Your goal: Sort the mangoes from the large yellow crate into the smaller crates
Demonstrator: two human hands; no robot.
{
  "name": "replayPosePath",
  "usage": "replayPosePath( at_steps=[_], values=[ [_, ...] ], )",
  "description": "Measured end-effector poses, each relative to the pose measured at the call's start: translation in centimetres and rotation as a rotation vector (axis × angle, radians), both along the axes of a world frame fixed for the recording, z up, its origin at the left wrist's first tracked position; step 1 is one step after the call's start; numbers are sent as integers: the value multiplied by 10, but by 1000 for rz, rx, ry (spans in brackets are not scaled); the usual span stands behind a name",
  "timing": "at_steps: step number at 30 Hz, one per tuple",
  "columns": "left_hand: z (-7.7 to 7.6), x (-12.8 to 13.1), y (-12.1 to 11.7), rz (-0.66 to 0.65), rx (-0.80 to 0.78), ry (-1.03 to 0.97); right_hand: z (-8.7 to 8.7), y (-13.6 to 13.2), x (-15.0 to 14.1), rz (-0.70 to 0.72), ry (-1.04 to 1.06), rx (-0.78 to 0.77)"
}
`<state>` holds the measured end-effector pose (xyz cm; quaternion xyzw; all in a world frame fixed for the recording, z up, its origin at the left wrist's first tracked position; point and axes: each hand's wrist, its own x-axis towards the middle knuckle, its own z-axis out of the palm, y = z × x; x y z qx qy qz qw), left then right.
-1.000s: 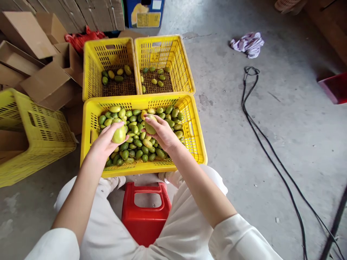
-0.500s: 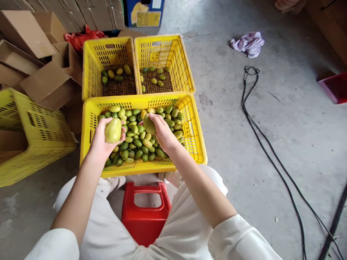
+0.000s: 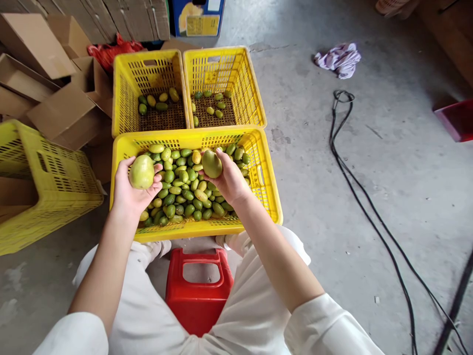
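"Nearest item?"

"A red stool (image 3: 197, 313), just on the near side of the front crate (image 3: 207, 229). Then the left hand (image 3: 127, 195), over the crate's left part, one large green fruit (image 3: 141, 172) gripped between thumb and fingers."

"And the other?"

"Right hand (image 3: 231, 180), over the crate's right half, toward its far side: a second large fruit (image 3: 212, 164), thumb on top, fingers beneath. Both grips closed on fruit."

"Changes, just now?"

"Hands drawn wider apart. Left fruit shifted outward and turned, showing a rounder face; right fruit carried slightly to the right. Meaning, I'd judge: each piece is being turned for handling, neither set down."

"Which way do they point?"

"Left fruit: nearly round from here, its long axis perhaps tipped toward the eye. Right fruit: an oval, long axis seemingly slanting from far left to near right. Stem ends: cannot tell."

"Beneath them?"

"Small green and yellow fruit (image 3: 188, 195), heaped inside the front crate, lying every which way."

"Farther off?"

"Two back crates, left (image 3: 121, 93) and right (image 3: 254, 98), against the front crate's far side, each with a few small fruit. Beyond, to the right, one crumpled cloth (image 3: 342, 59)."
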<state>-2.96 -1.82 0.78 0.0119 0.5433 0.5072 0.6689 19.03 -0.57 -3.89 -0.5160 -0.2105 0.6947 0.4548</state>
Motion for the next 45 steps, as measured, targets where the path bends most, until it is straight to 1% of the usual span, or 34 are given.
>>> replayPosePath(
  at_steps=[2, 5, 7, 10, 13, 16, 19, 21, 23, 26, 29, 32, 36, 40, 42, 45],
  values=[
    [2, -1, 0, -10, -10, 19, -1, -1, 2, 1, -4, 24],
    [1, -5, 1, -74, -3, 64, -4, -2, 5, -51, 6, 37],
    [-4, -8, 1, -113, -1, 127, -6, -2, 6, -94, 7, 37],
    [-18, -10, 2, -126, -4, 251, -10, -1, 9, -119, -15, 38],
    [-31, -10, 0, -128, 37, 354, -14, 0, 10, -98, -30, 63],
    [-36, -9, -2, -118, 105, 427, -14, -1, 9, -53, -49, 107],
    [-33, -10, -5, -159, 151, 452, -12, -2, 6, -21, -60, 147],
    [-29, -10, -6, -205, 157, 435, -11, -2, 6, 3, -47, 156],
    [-24, -9, -7, -221, 152, 406, -11, -1, 6, 32, -29, 145],
    [-18, -6, -6, -210, 124, 365, -15, 1, 7, 36, -25, 120],
    [-17, -4, -6, -205, 111, 354, -17, 3, 9, 7, -29, 115],
    [-20, -4, -7, -206, 111, 414, -16, 3, 9, -16, -16, 140],
    [-20, -6, -7, -157, 141, 505, -10, 1, 9, -43, -20, 143],
    [-12, -9, -5, -177, 157, 439, -4, 0, 7, -51, -107, 161],
    [-11, -11, -5, -170, 165, 394, -3, 0, 7, -25, -99, 161],
    [-13, -13, -4, -133, 189, 381, -3, 1, 7, 3, -42, 120]
  ],
)
